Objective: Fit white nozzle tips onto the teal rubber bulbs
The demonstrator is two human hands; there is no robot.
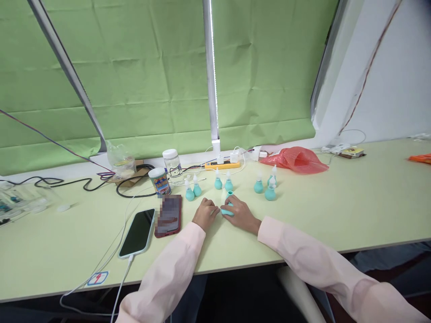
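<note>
My right hand [239, 213] rests on the pale green table [336, 202] with its fingers curled round a teal rubber bulb [227, 210]. My left hand [205, 213] lies just to its left, fingers curled in a loose fist; whether it holds anything is hidden. Both arms wear pink sleeves. Beyond the hands stand several teal bulbs with clear caps: a pair [192, 190] at the left, a pair [223, 182] in the middle, a group [266, 187] at the right.
Left of my hands lie a dark red phone [169, 216] and a black phone [138, 233] on a white cable. A printed can [159, 181], a clear jar [172, 165], a power strip [222, 164] and a red bag [296, 159] line the back edge. Cables trail at left.
</note>
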